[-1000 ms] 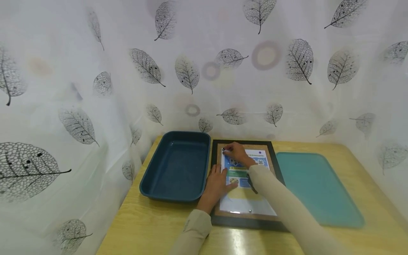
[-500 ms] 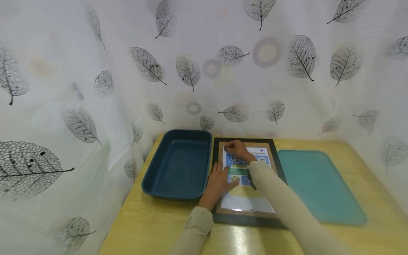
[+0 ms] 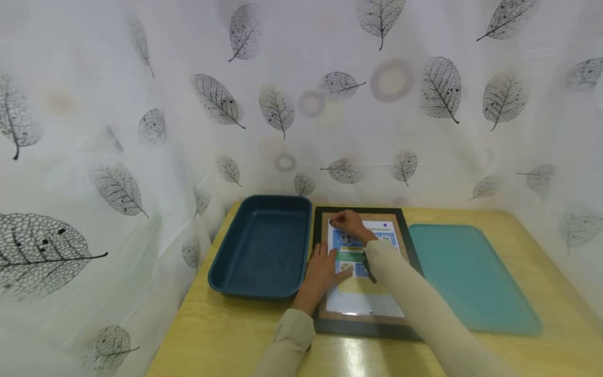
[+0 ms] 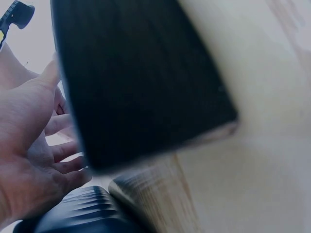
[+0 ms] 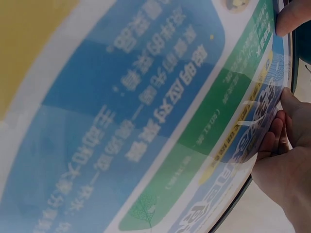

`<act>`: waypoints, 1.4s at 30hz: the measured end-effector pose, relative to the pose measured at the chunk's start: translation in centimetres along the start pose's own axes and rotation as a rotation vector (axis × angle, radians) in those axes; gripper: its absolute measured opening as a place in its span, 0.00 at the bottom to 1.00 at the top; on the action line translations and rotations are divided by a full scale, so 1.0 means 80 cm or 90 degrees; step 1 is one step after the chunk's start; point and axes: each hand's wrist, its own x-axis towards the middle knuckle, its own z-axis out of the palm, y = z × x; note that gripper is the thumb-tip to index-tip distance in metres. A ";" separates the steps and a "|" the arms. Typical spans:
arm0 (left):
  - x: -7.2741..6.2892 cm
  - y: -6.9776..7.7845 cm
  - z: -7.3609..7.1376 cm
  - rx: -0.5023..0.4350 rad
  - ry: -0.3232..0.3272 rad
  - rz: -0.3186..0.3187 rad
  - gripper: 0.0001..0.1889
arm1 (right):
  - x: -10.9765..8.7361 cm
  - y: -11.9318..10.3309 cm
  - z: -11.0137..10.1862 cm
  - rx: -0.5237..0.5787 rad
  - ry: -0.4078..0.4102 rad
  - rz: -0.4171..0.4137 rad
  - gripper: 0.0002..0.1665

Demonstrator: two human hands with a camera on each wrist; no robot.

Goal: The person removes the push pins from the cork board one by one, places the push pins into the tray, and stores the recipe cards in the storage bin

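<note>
A printed poster (image 3: 346,303) under a glossy clear sheet lies on a cork board with a black frame (image 3: 365,329). At the poster's top left corner my right hand (image 3: 347,222) pinches a small dark push pin (image 3: 331,222), mostly hidden by the fingertips. My left hand (image 3: 321,272) rests with fingers spread on the board's left side and the poster's edge. A purple pin (image 3: 384,224) sits at the top right corner, and a small shiny pin (image 3: 371,312) near the bottom edge. The left wrist view shows the frame's dark border (image 4: 141,87) beside the left hand.
Left of the board stands a deep dark blue tray (image 3: 261,251). A flat teal mat or tray (image 3: 476,277) lies to its right. All rest on a wooden table (image 3: 221,335), with a leaf-patterned curtain (image 3: 301,131) behind and at the sides.
Both hands stay at the same places on the board. The dark pin shows a little less between my right fingertips. The head view shifts slightly.
</note>
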 end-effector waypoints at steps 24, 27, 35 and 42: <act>0.006 -0.003 -0.001 0.029 0.010 0.013 0.43 | 0.008 0.001 -0.001 -0.044 -0.032 -0.036 0.12; 0.006 -0.004 -0.001 0.029 0.008 0.013 0.43 | 0.008 0.001 0.001 -0.050 -0.028 -0.053 0.11; 0.005 -0.003 0.001 0.014 0.005 0.005 0.43 | 0.007 0.011 0.001 -0.021 -0.034 -0.071 0.10; 0.001 0.000 -0.001 0.010 -0.008 -0.004 0.43 | 0.004 0.009 0.001 -0.028 -0.031 -0.065 0.10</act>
